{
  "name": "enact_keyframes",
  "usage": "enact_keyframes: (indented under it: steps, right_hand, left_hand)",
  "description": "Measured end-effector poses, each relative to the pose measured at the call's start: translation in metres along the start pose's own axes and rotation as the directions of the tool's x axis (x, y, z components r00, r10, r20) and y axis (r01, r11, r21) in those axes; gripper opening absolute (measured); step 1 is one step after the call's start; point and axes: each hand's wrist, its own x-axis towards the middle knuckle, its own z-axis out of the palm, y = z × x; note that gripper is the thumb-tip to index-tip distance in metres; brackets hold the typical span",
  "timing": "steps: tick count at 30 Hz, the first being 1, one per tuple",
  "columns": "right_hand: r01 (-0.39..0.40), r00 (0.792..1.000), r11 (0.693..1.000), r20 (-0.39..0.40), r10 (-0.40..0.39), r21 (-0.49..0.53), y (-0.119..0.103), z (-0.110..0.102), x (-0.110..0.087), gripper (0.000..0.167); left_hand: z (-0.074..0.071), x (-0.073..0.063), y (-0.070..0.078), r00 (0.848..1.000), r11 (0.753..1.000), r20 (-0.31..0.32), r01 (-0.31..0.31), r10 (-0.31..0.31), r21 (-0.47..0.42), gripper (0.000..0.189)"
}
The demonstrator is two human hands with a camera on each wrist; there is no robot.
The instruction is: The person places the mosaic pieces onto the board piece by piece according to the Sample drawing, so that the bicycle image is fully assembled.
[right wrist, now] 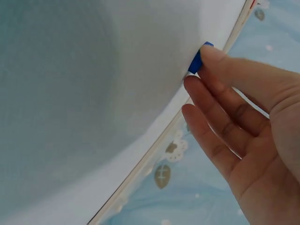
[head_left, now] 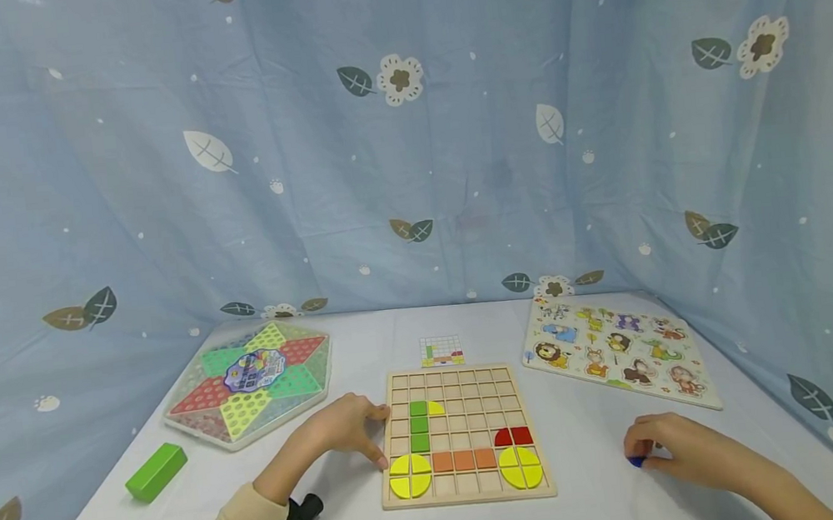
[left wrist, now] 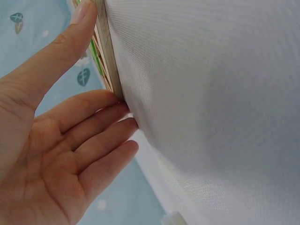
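A wooden grid board (head_left: 469, 489) lies in the middle of the table, with green, orange, red and yellow pieces set in its squares. My left hand (head_left: 350, 428) rests against the board's left side, thumb near the front corner and fingers farther back. In the left wrist view, the thumb and index fingertip touch the board's edge, and the fingers (left wrist: 101, 129) lie loosely extended. To the right of the board, my right hand (head_left: 679, 448) pinches a small blue piece (right wrist: 197, 61) between thumb and index finger, close to the tabletop. Its exact shape is partly hidden.
Behind the board lies a small pattern card (head_left: 441, 351). A Chinese checkers set (head_left: 255, 384) sits at the back left, with a green block (head_left: 156, 472) in front of it. An animal puzzle board (head_left: 621, 349) lies at right. A black object (head_left: 304, 514) is beside the left wrist.
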Motion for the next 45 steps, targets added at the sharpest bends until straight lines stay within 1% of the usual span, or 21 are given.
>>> enact_keyframes:
  steps: [3, 5, 8, 11, 14, 19, 22, 28, 31, 38, 42, 45]
  right_hand:
    - [-0.019, 1.0, 1.0, 0.005, 0.019, 0.01, 0.0, 0.0, 0.0, 0.021]
    - [-0.002, 1.0, 1.0, 0.004, 0.002, 0.031, 0.0, 0.001, 0.001, 0.019]
    - [0.072, 0.997, 0.996, -0.019, -0.071, 0.049, 0.001, 0.002, 0.002, 0.02]
    - [0.155, 0.987, 0.987, -0.053, -0.153, 0.051, 0.0, 0.002, 0.005, 0.022]
    - [0.193, 0.979, 0.98, -0.081, -0.189, 0.048, -0.006, 0.002, 0.009, 0.023]
    - [0.167, 0.984, 0.984, -0.082, -0.161, 0.067, -0.029, 0.001, 0.022, 0.02]
    - [0.155, 0.985, 0.986, -0.083, -0.149, 0.059, -0.044, 0.002, 0.032, 0.019]
    - [0.177, 0.971, 0.984, -0.165, -0.17, 0.031, -0.067, 0.01, 0.051, 0.021]
    - [0.189, 0.966, 0.981, -0.187, -0.179, 0.038, -0.078, 0.015, 0.061, 0.021]
    - [0.23, 0.964, 0.97, -0.157, -0.215, 0.078, -0.101, 0.027, 0.086, 0.018]
    - [0.239, 0.967, 0.964, -0.121, -0.225, 0.115, -0.111, 0.035, 0.1, 0.015]
    - [0.259, 0.964, 0.958, -0.094, -0.248, 0.125, -0.117, 0.042, 0.111, 0.012]
  left_hand:
    - [0.0, 0.0, 0.0, 1.0, 1.0, 0.002, 0.011, -0.011, -0.002, 0.078]
    - [0.0, 0.0, 0.0, 1.0, 1.0, 0.002, 0.019, -0.019, 0.004, 0.078]
    - [0.0, 0.0, 0.001, 1.0, 1.0, 0.002, 0.028, -0.028, 0.011, 0.079]
    - [0.001, 0.0, 0.001, 1.0, 0.999, -0.001, 0.031, -0.031, 0.012, 0.079]
    - [0.0, -0.001, 0.002, 0.999, 0.999, -0.005, 0.035, -0.035, 0.012, 0.078]
    - [0.001, -0.001, 0.002, 0.999, 0.999, -0.008, 0.039, -0.039, 0.024, 0.079]
    - [0.001, 0.0, 0.001, 0.999, 0.999, -0.004, 0.041, -0.041, 0.023, 0.08]
    - [0.002, 0.001, -0.001, 0.999, 0.999, -0.001, 0.032, -0.032, 0.008, 0.079]
    - [0.003, 0.002, -0.002, 1.0, 1.0, -0.001, 0.027, -0.027, 0.002, 0.078]
    - [0.003, 0.002, -0.002, 1.0, 1.0, -0.003, 0.029, -0.029, 0.003, 0.079]
    - [0.002, 0.002, -0.002, 0.999, 0.999, -0.008, 0.036, -0.036, 0.007, 0.079]
    - [0.002, 0.002, -0.002, 0.999, 0.999, -0.01, 0.036, -0.035, 0.009, 0.08]
